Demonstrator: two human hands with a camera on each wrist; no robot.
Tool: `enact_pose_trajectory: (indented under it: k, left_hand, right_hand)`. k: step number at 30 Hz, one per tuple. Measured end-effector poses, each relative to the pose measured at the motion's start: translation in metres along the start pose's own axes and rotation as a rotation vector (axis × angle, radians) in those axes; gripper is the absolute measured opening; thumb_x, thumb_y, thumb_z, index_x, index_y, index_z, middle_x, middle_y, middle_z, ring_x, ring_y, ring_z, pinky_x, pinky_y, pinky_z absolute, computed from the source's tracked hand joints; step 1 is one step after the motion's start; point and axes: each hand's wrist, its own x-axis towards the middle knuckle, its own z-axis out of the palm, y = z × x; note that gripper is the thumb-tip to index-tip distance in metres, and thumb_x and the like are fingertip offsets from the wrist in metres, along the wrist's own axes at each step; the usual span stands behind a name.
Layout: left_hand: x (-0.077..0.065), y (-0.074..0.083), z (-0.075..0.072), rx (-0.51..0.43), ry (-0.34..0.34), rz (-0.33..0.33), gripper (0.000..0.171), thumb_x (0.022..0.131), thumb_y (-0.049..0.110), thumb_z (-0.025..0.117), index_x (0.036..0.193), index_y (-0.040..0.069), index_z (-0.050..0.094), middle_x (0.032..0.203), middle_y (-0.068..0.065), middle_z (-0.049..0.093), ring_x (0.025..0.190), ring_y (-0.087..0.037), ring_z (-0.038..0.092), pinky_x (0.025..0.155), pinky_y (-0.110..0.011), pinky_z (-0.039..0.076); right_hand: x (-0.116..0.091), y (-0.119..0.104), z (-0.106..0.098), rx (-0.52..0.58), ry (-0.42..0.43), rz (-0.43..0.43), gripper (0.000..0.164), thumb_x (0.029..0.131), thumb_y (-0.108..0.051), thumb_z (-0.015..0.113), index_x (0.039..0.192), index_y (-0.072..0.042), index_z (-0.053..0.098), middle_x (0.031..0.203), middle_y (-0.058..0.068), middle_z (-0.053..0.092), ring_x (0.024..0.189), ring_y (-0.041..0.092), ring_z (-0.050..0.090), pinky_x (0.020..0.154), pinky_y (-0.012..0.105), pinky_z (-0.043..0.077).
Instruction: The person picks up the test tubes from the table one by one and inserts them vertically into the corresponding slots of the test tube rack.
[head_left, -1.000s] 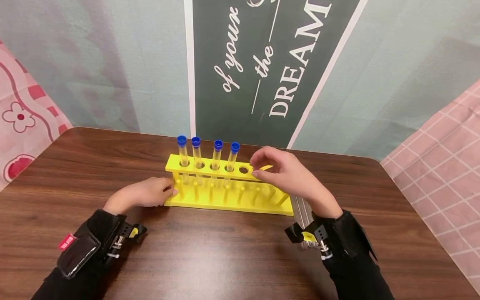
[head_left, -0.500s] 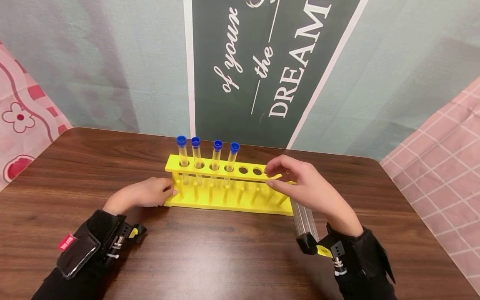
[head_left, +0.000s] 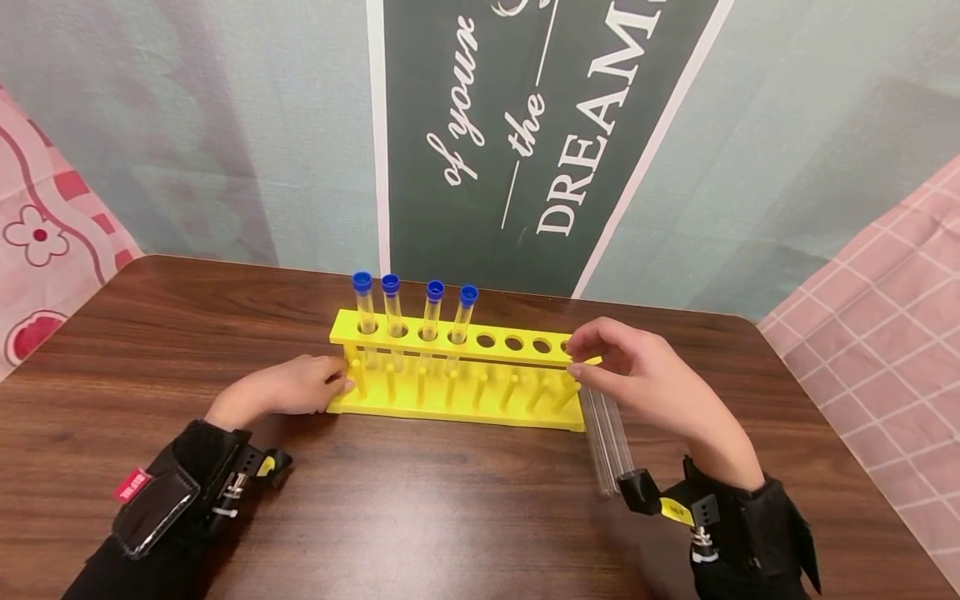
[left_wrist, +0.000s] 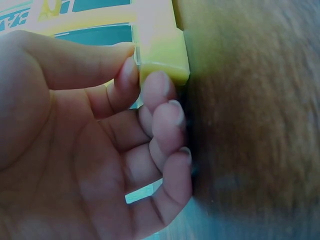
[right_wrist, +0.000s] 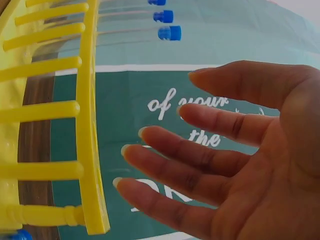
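A yellow test tube rack (head_left: 450,408) stands across the middle of the table. Several test tubes with blue caps (head_left: 435,290) stand upright in the holes of its left half; the holes to their right hold no tubes. At the rack's left end my left hand (head_left: 300,384) grips the end of the frame, thumb and index finger meeting at its edge in the left wrist view. Over the right end hovers my right hand (head_left: 645,375), fingers spread and loosely bent, holding nothing. In the right wrist view its fingers (right_wrist: 200,155) are apart from the rack.
More clear tubes (head_left: 606,442) lie on the brown table (head_left: 420,517) beside the rack's right end, partly under the right hand and wrist. A blue cap (right_wrist: 21,236) shows low in the right wrist view. A fabric backdrop (head_left: 300,125) hangs behind the table.
My right hand has moved rightward along the rack's top, from the middle holes to the right end, uncovering more holes. The left hand has stayed where it was.
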Motion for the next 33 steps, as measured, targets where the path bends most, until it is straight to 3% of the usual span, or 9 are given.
enact_pose_trajectory:
  k: [15,20,26,33]
  left_hand:
    - [0.001,-0.001,0.0,0.028,0.009,0.007,0.02,0.096,0.016,0.045,0.079,0.005,0.048,0.063,-0.003,0.046,0.054,-0.014,0.043,0.052,-0.027,0.036]
    - [0.002,-0.003,0.0,0.025,0.004,0.003,0.02,0.096,0.015,0.044,0.079,0.005,0.048,0.063,-0.003,0.046,0.054,-0.014,0.043,0.053,-0.027,0.036]
    - [0.002,-0.002,-0.001,0.014,0.001,0.006,0.019,0.096,0.014,0.044,0.08,0.004,0.048,0.063,-0.003,0.047,0.054,-0.014,0.043,0.053,-0.028,0.037]
    - [0.001,-0.001,-0.001,0.02,0.004,0.004,0.02,0.096,0.015,0.044,0.079,0.005,0.048,0.063,-0.002,0.046,0.054,-0.014,0.043,0.052,-0.027,0.037]
  right_hand:
    - [-0.001,0.026,-0.015,-0.093,-0.023,0.102,0.021,0.087,-0.017,0.063,0.102,-0.003,0.057,0.089,0.004,0.059,0.081,0.017,0.056,0.072,0.031,0.046]
    - [0.0,0.035,-0.017,-0.108,-0.028,0.132,0.017,0.086,-0.012,0.062,0.101,-0.003,0.058,0.087,0.005,0.058,0.079,0.019,0.055,0.069,0.03,0.046]
    - [0.001,0.045,-0.019,-0.105,-0.088,0.164,0.016,0.085,-0.003,0.059,0.1,-0.002,0.056,0.086,0.006,0.057,0.077,0.019,0.054,0.066,0.032,0.046]
    - [0.002,0.054,-0.019,-0.061,-0.147,0.241,0.023,0.085,-0.007,0.06,0.105,0.002,0.052,0.088,0.008,0.057,0.077,0.021,0.055,0.062,0.033,0.048]
